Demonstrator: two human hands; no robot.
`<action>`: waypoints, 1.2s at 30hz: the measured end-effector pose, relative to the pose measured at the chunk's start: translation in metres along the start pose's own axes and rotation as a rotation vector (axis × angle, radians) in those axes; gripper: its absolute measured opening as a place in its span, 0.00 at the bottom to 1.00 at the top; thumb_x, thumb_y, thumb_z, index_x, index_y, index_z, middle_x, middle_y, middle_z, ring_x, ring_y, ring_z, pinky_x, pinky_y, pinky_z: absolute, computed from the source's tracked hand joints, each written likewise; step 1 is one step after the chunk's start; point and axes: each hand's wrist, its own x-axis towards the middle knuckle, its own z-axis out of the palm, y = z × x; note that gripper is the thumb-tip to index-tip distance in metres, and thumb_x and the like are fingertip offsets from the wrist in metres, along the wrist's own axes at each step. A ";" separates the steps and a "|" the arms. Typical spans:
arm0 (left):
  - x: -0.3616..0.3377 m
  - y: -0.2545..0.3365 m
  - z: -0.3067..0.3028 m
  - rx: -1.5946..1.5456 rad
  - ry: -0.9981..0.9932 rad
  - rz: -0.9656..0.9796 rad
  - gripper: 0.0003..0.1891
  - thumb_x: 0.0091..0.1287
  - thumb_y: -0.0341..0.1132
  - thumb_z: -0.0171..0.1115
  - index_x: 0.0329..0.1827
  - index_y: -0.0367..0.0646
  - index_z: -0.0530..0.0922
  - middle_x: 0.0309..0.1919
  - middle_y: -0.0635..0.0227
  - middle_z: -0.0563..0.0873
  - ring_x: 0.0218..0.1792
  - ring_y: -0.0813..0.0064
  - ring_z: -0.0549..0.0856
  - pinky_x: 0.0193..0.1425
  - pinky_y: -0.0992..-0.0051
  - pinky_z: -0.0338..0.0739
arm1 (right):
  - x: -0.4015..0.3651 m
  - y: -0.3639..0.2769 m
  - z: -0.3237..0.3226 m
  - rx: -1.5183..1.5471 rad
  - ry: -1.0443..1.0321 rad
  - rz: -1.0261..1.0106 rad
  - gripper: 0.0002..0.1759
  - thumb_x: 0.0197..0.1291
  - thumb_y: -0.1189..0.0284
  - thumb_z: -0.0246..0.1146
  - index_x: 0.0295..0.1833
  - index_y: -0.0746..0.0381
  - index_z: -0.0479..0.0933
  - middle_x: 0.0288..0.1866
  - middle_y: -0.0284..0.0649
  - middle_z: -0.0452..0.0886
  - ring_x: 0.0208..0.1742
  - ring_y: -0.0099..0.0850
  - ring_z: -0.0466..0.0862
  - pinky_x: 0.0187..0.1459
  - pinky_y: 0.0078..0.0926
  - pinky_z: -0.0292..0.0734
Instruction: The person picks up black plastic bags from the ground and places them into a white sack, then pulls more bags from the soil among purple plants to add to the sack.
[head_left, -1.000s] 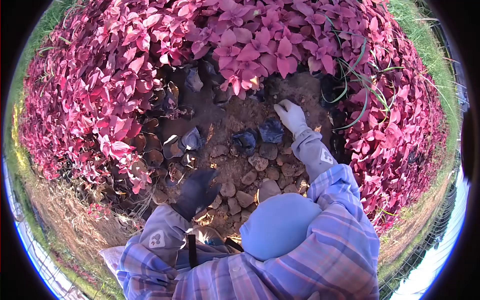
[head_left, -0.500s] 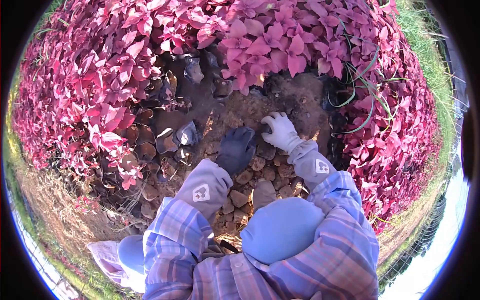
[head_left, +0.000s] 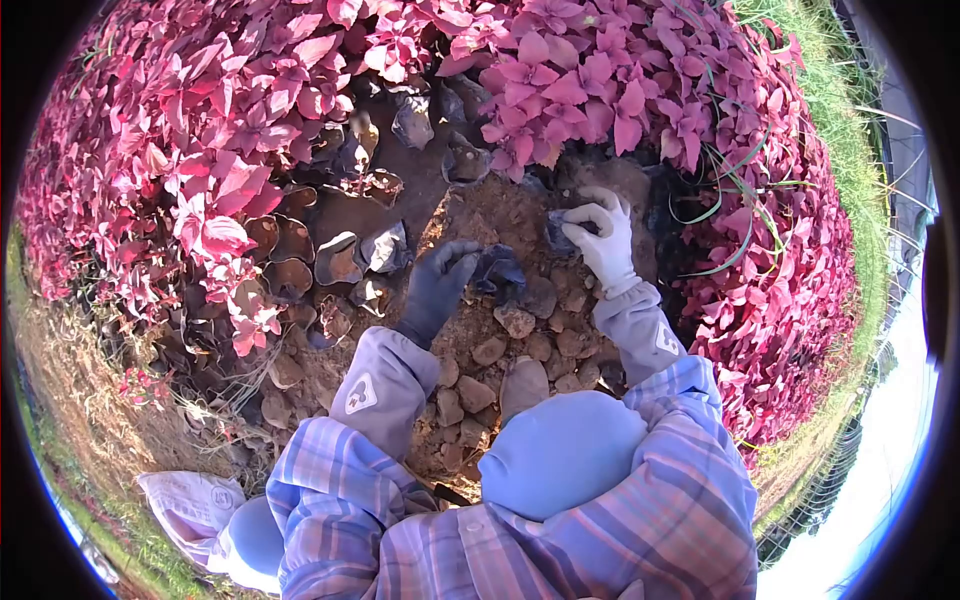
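Red-leaved plants surround a bare patch of soil strewn with stones. The white-gloved right hand pinches a small dark bag over it. The dark-gloved left hand, fingers bent, meets a crumpled black bag; whether it grips, I cannot tell.

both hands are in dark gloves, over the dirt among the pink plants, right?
Not quite: the right hand wears a white glove, as the head view shows. The left hand is in a dark one, and both are over the dirt among the pink plants.
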 end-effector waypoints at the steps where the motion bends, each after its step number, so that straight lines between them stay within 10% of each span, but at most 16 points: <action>1: 0.000 0.004 -0.002 -0.037 -0.002 0.000 0.16 0.69 0.34 0.57 0.57 0.38 0.76 0.44 0.64 0.84 0.45 0.75 0.83 0.46 0.76 0.79 | 0.002 -0.010 0.003 0.002 -0.004 0.001 0.10 0.41 0.74 0.70 0.34 0.57 0.83 0.42 0.38 0.81 0.45 0.39 0.77 0.50 0.35 0.71; 4: -0.003 0.024 -0.006 -0.367 -0.050 -0.277 0.18 0.71 0.37 0.55 0.61 0.41 0.72 0.42 0.66 0.84 0.43 0.75 0.84 0.45 0.75 0.81 | 0.007 -0.048 0.024 0.353 -0.084 0.250 0.08 0.48 0.75 0.68 0.37 0.62 0.83 0.37 0.37 0.78 0.42 0.32 0.79 0.46 0.28 0.73; 7: -0.013 0.034 -0.005 -0.760 -0.028 -0.233 0.21 0.71 0.41 0.56 0.64 0.44 0.69 0.44 0.64 0.83 0.40 0.73 0.85 0.37 0.75 0.83 | 0.011 -0.089 0.047 0.635 -0.477 -0.058 0.10 0.55 0.74 0.65 0.43 0.64 0.81 0.38 0.39 0.80 0.38 0.30 0.81 0.40 0.25 0.75; 10: -0.011 0.007 -0.020 -0.572 0.230 -0.160 0.11 0.68 0.33 0.56 0.50 0.39 0.76 0.37 0.64 0.84 0.32 0.75 0.86 0.35 0.75 0.84 | 0.010 -0.086 0.076 0.629 -0.458 0.434 0.09 0.58 0.71 0.64 0.42 0.64 0.80 0.38 0.43 0.82 0.38 0.36 0.82 0.41 0.29 0.76; 13: -0.010 -0.002 -0.034 -0.529 0.341 -0.129 0.05 0.63 0.26 0.57 0.41 0.37 0.77 0.34 0.66 0.84 0.30 0.77 0.85 0.34 0.77 0.83 | 0.002 -0.064 0.092 -0.428 -0.724 0.256 0.22 0.63 0.51 0.55 0.44 0.60 0.78 0.41 0.52 0.82 0.44 0.51 0.82 0.47 0.44 0.77; 15: -0.008 -0.010 -0.040 -0.513 0.351 -0.140 0.06 0.63 0.25 0.58 0.42 0.37 0.77 0.34 0.66 0.84 0.31 0.78 0.85 0.34 0.79 0.83 | -0.014 -0.069 0.090 -0.471 -0.784 0.212 0.27 0.61 0.46 0.51 0.49 0.58 0.77 0.44 0.54 0.80 0.46 0.52 0.82 0.48 0.46 0.76; 22: 0.000 -0.011 -0.041 -0.460 0.372 -0.162 0.05 0.62 0.25 0.60 0.39 0.38 0.79 0.33 0.69 0.84 0.32 0.82 0.82 0.35 0.81 0.78 | -0.061 -0.069 0.061 -0.021 -0.800 0.014 0.17 0.46 0.64 0.72 0.40 0.60 0.80 0.36 0.46 0.80 0.40 0.41 0.82 0.44 0.35 0.77; 26: 0.002 -0.010 -0.042 -0.416 0.366 -0.082 0.06 0.63 0.28 0.57 0.40 0.39 0.80 0.33 0.69 0.84 0.33 0.81 0.82 0.40 0.80 0.79 | -0.043 -0.058 0.064 0.321 -0.722 0.485 0.14 0.43 0.65 0.73 0.31 0.63 0.79 0.32 0.44 0.79 0.41 0.40 0.80 0.43 0.33 0.73; 29: -0.004 0.003 -0.046 -0.440 0.281 -0.147 0.06 0.63 0.28 0.58 0.42 0.39 0.79 0.35 0.69 0.84 0.35 0.80 0.83 0.43 0.79 0.79 | -0.010 -0.088 0.048 -0.140 -0.366 -0.234 0.11 0.46 0.68 0.71 0.34 0.61 0.81 0.38 0.43 0.79 0.44 0.41 0.79 0.44 0.32 0.74; 32: -0.004 0.014 -0.041 -0.590 0.182 -0.178 0.07 0.63 0.27 0.61 0.44 0.41 0.78 0.34 0.70 0.84 0.34 0.81 0.82 0.39 0.78 0.79 | 0.003 -0.124 0.057 0.276 -0.347 0.036 0.10 0.49 0.69 0.69 0.38 0.60 0.83 0.42 0.44 0.78 0.46 0.42 0.79 0.48 0.32 0.74; 36: 0.002 -0.008 -0.031 -1.014 0.299 0.012 0.08 0.62 0.23 0.58 0.44 0.41 0.78 0.34 0.70 0.83 0.34 0.78 0.83 0.38 0.76 0.80 | 0.044 -0.152 0.081 0.880 -0.827 0.372 0.24 0.53 0.72 0.66 0.56 0.65 0.73 0.48 0.38 0.80 0.47 0.31 0.80 0.51 0.27 0.75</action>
